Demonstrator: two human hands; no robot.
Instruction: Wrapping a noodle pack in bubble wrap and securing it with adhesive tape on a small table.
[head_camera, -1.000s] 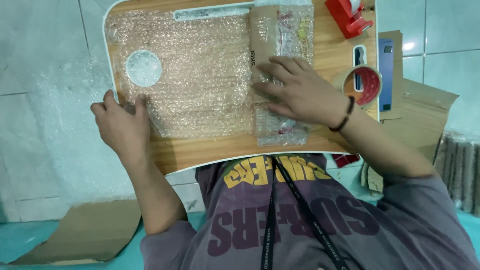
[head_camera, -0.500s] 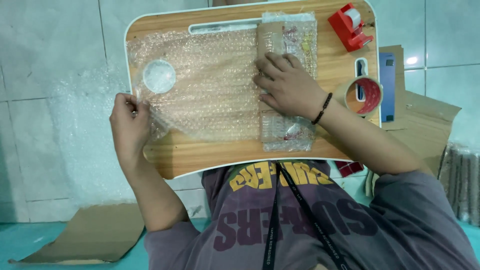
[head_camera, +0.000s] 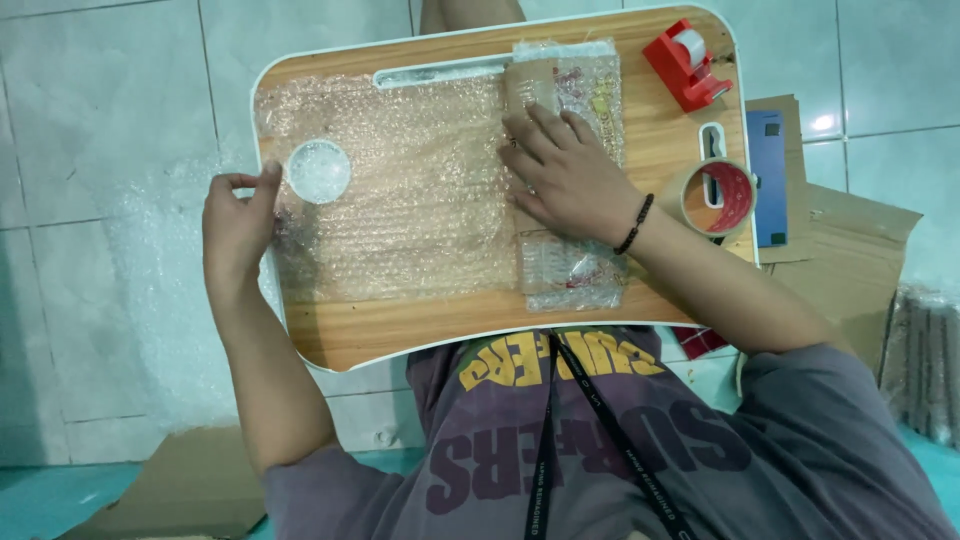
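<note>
The left hand (head_camera: 238, 225) pinches the left edge of the bubble wrap sheet (head_camera: 400, 200) at the table's (head_camera: 400, 335) left edge. The right hand (head_camera: 565, 170) lies flat, fingers spread, pressing the wrapped package (head_camera: 575, 270) near the table's right side, gripping nothing.

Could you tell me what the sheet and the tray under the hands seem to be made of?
The sheet looks like clear plastic bubble wrap: see-through, dimpled, glinting. The tray seems wood-grain laminate with a white rim, possibly plastic.
</note>
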